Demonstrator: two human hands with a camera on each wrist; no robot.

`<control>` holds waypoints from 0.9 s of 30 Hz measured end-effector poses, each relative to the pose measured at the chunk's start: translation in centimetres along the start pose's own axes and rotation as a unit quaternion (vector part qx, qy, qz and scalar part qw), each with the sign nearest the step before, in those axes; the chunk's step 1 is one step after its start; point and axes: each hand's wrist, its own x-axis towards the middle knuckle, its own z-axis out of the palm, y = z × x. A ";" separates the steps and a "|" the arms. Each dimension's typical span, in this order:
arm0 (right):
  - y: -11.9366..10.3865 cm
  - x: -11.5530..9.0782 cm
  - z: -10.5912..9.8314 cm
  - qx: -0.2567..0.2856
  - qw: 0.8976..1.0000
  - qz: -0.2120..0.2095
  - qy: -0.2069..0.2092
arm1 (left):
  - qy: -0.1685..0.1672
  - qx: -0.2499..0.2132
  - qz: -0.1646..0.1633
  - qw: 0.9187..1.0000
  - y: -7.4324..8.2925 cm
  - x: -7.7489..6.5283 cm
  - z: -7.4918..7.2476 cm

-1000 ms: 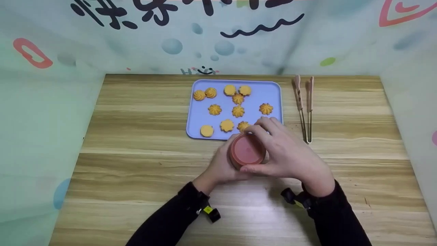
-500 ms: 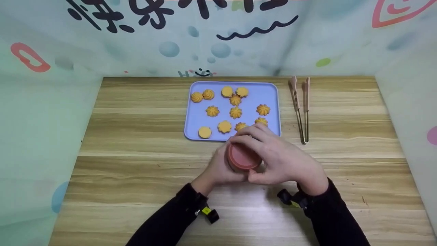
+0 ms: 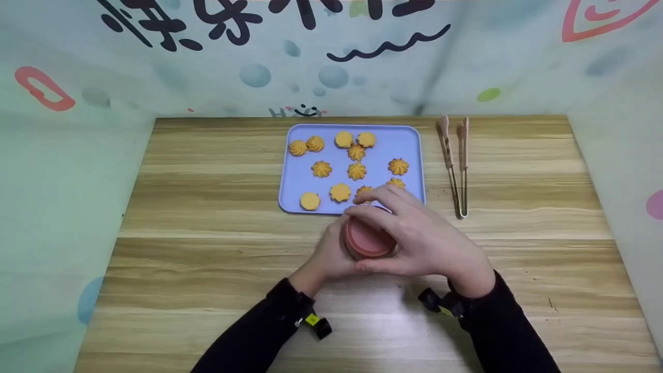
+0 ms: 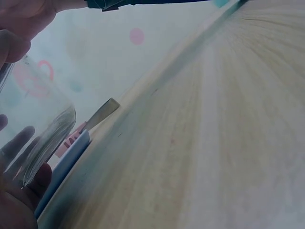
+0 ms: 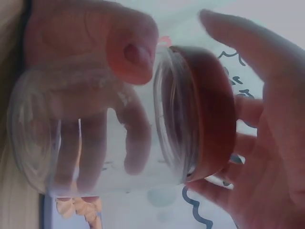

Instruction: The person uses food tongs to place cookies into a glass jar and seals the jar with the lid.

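A clear jar [image 5: 33, 119] with a red-brown lid [image 3: 369, 238] is held up in front of the tray. My left hand [image 3: 329, 254] wraps round the jar's body; its thumb lies across the near side in the right wrist view, and its other fingers show through the clear wall. The right hand [image 3: 430, 238] curves over the lid. Its fingers reach round the lid's far edge, while the thumb stands a little away from the lid in the right wrist view. No contents can be seen in the jar, which is tilted sideways in that view.
Beyond the hands lies a lilac tray [image 3: 295, 181] with several cookies [image 3: 398, 167] on it. Tongs [image 3: 463, 155] with pink grips lie to its right. A printed cloth [image 3: 207, 77] hangs behind the wooden table [image 3: 197, 217].
The right hand has shifted round the lid, its thumb moving away from the lid's edge and then back left along it. My left hand keeps its grip on the jar. The head view has shifted slightly.
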 end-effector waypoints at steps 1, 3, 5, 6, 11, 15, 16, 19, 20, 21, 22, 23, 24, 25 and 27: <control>0.1 0.0 0.0 -0.019 1.000 0.005 0.012 | 0.001 0.002 0.000 1.000 0.0 0.0 0.0; 0.4 0.0 0.0 -0.056 0.998 0.017 0.031 | -0.001 -0.006 0.006 1.000 0.0 0.1 0.0; 0.6 0.0 0.0 -0.083 0.995 0.034 0.037 | -0.002 -0.018 0.009 1.000 0.1 0.2 0.0; 0.7 -0.1 0.0 -0.092 0.994 0.043 0.036 | -0.002 -0.020 0.011 1.000 0.1 0.2 0.1; 0.5 -0.2 0.2 -0.108 0.991 0.080 0.015 | 0.004 -0.010 0.019 1.000 0.2 0.1 0.2; 0.4 -0.3 0.2 -0.081 0.994 0.070 0.003 | 0.003 -0.006 0.029 1.000 0.1 0.1 0.2; 0.4 -0.3 0.2 -0.070 0.995 0.064 -0.001 | 0.004 -0.004 0.032 0.999 0.0 0.1 0.2; 0.4 -0.2 0.0 -0.042 0.998 0.045 -0.014 | 0.003 -0.002 0.038 0.999 -0.1 0.1 0.3; 0.4 -0.2 0.0 -0.036 0.998 0.040 -0.017 | 0.004 -0.003 0.039 0.999 -0.1 0.1 0.3; 0.4 -0.2 0.0 -0.029 0.999 0.036 -0.021 | 0.003 -0.006 0.039 0.999 -0.2 0.1 0.2; 0.4 -0.2 0.0 -0.025 0.999 0.032 -0.024 | 0.001 -0.010 0.038 0.999 -0.2 0.1 0.2; 0.4 -0.2 0.0 -0.021 0.999 0.028 -0.027 | -0.001 -0.015 0.036 0.999 -0.1 0.1 0.2; 0.4 -0.2 0.0 -0.015 0.999 0.024 -0.030 | -0.003 -0.020 0.033 0.999 -0.1 0.1 0.2; 0.4 -0.2 0.0 -0.010 0.999 0.020 -0.032 | -0.005 -0.024 0.030 0.999 -0.1 0.1 0.2; 0.3 -0.2 -0.1 -0.003 0.999 0.014 -0.037 | -0.010 -0.031 0.025 0.999 -0.2 0.1 0.1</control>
